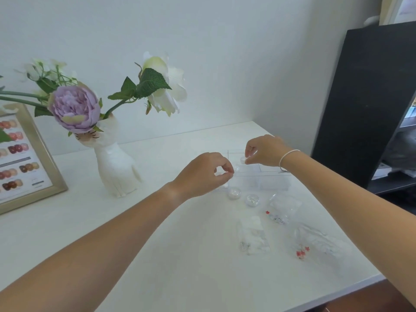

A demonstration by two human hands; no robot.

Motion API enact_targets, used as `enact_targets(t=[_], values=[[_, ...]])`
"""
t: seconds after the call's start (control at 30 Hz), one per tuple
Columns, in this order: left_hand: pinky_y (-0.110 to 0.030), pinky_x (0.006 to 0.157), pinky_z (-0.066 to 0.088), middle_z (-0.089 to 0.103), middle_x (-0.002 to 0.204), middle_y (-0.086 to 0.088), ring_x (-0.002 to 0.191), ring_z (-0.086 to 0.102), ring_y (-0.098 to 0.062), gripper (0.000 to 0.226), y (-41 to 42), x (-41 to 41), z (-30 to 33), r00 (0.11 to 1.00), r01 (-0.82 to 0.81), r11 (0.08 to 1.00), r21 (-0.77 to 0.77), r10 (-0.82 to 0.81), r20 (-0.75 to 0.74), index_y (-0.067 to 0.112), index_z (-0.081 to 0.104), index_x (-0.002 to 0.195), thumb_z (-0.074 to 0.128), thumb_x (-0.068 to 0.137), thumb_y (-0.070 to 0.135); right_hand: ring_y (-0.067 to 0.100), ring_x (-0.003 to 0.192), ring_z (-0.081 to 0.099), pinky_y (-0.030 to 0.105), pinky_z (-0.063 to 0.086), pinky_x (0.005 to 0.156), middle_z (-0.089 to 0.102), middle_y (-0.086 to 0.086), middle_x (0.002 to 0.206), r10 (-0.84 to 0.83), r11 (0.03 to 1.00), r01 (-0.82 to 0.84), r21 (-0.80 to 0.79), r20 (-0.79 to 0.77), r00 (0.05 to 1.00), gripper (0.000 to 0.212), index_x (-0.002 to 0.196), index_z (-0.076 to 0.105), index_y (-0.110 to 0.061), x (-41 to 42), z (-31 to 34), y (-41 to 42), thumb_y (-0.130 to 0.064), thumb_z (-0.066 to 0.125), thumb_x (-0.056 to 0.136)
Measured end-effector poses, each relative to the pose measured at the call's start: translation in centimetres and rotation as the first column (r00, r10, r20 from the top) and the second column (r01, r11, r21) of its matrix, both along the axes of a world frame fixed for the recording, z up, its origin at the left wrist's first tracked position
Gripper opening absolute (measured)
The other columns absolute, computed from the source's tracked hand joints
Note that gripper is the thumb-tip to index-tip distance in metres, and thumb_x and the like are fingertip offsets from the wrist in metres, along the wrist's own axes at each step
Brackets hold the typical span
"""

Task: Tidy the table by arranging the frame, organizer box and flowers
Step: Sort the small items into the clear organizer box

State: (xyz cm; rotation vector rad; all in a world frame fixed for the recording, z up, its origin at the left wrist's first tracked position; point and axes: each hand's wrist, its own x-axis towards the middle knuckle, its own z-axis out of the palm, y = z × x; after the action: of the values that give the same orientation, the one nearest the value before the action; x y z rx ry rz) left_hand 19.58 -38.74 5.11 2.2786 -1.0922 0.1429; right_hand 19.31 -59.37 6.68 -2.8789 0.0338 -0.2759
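Observation:
A clear plastic organizer box [265, 179] sits on the white table [180, 255] at the right. My right hand [265, 152] hovers over its back part, pinching a small round clear jar [242, 159]. My left hand [207, 174] is at the box's left edge, fingertips pinched on another small clear jar [221, 174]. A gold picture frame [29, 158] with a colour chart leans at the far left. Purple and white artificial flowers [74, 106] stand in a white vase [114, 163] to the right of the frame.
Two small round jars [234, 193] [252, 199] lie in front of the box. Three clear plastic bags with tiny trinkets [252, 236] [282, 208] [315, 242] lie nearer the table's right front edge. A black shelf unit [369, 97] stands at the right.

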Motion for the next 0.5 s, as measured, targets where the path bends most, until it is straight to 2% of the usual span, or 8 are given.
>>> enact_targets(t=[0.17, 0.23, 0.3, 0.37, 0.5], values=[[-0.002, 0.067, 0.033, 0.067, 0.094, 0.009, 0.076, 0.045, 0.014, 0.008, 1.2, -1.4, -2.2, 0.999, -0.014, 0.999, 0.041, 0.012, 0.047, 0.023, 0.067, 0.088, 0.06, 0.085, 0.024, 0.02, 0.104, 0.05, 0.034, 0.032, 0.087, 0.067, -0.006, 0.099, -0.03, 0.982, 0.025, -0.188, -0.023, 0.999, 0.012, 0.087, 0.063, -0.022, 0.5, -0.2, 0.9, -0.029, 0.062, 0.078], [-0.002, 0.067, 0.031, 0.066, 0.1, 0.011, 0.077, 0.044, 0.007, 0.013, 1.4, -1.8, -3.2, 0.997, -0.028, 0.996, 0.082, 0.022, 0.072, 0.024, 0.067, 0.096, 0.059, 0.086, 0.027, 0.021, 0.105, 0.05, 0.033, 0.031, 0.084, 0.068, -0.004, 0.1, -0.043, 0.969, 0.037, -0.245, -0.018, 0.999, 0.011, 0.087, 0.063, -0.022, 0.6, -0.3, 1.1, -0.029, 0.062, 0.078], [-0.009, 0.068, 0.032, 0.065, 0.106, 0.01, 0.083, 0.045, 0.0, 0.02, 1.4, -2.1, -3.9, 0.995, -0.037, 0.993, 0.113, 0.027, 0.092, 0.025, 0.066, 0.105, 0.057, 0.087, 0.029, 0.021, 0.106, 0.049, 0.033, 0.031, 0.084, 0.067, -0.002, 0.1, -0.053, 0.946, 0.042, -0.322, -0.027, 0.998, 0.013, 0.088, 0.063, -0.021, 0.6, -0.4, 1.4, -0.031, 0.062, 0.079], [-0.019, 0.074, 0.036, 0.064, 0.112, 0.009, 0.097, 0.05, -0.012, 0.026, 1.3, -2.3, -4.2, 0.994, -0.049, 0.988, 0.148, 0.033, 0.105, 0.026, 0.064, 0.112, 0.055, 0.088, 0.03, 0.022, 0.107, 0.048, 0.033, 0.031, 0.087, 0.066, 0.0, 0.1, -0.066, 0.918, 0.046, -0.394, -0.036, 0.997, 0.015, 0.09, 0.063, -0.02, 0.7, -0.5, 1.7, -0.032, 0.062, 0.08], [-0.029, 0.085, 0.044, 0.062, 0.115, 0.006, 0.107, 0.052, -0.018, 0.03, 1.0, -2.6, -4.6, 0.993, -0.082, 0.98, 0.179, 0.066, 0.096, 0.03, 0.061, 0.118, 0.053, 0.089, 0.03, 0.023, 0.107, 0.05, 0.033, 0.032, 0.087, 0.066, 0.003, 0.102, -0.077, 0.892, 0.051, -0.448, -0.04, 0.996, 0.019, 0.094, 0.063, -0.017, 0.7, -0.6, 1.9, -0.032, 0.061, 0.081]])
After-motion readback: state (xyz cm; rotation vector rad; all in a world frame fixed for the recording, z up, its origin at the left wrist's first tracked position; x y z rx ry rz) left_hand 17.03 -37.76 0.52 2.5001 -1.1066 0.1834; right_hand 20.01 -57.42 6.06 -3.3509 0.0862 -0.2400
